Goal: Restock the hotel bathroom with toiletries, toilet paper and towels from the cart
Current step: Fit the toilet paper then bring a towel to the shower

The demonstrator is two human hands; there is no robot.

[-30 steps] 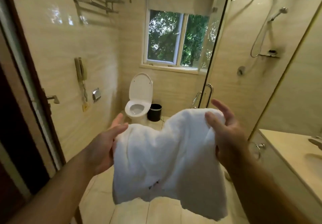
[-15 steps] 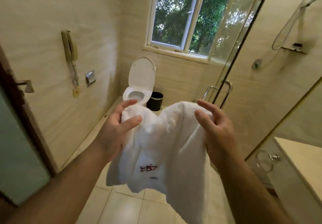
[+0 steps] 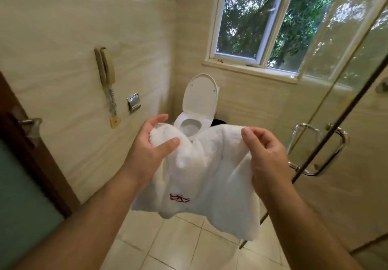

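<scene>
Head view, towel: we see a white towel (image 3: 210, 164) held in the air in front of the toilet (image 3: 199, 101), above the tiled floor (image 3: 178, 246).
Head view, long axis: its top edge runs side to side, hand to hand, sagging in the middle. The cloth hangs downward, and the lower right corner hangs lowest.
Head view, mark: red embroidery (image 3: 179, 198) near the lower left edge faces us.
Head view, left hand: we note the left hand (image 3: 147, 154) grasping the upper left corner, thumb in front.
Head view, right hand: the right hand (image 3: 266, 156) pinches the upper right edge, fingers curled.
Head view, surroundings: wall phone (image 3: 106, 66) on the left, window (image 3: 262, 17) behind the toilet, chrome door handle (image 3: 327, 154) on the right.
</scene>
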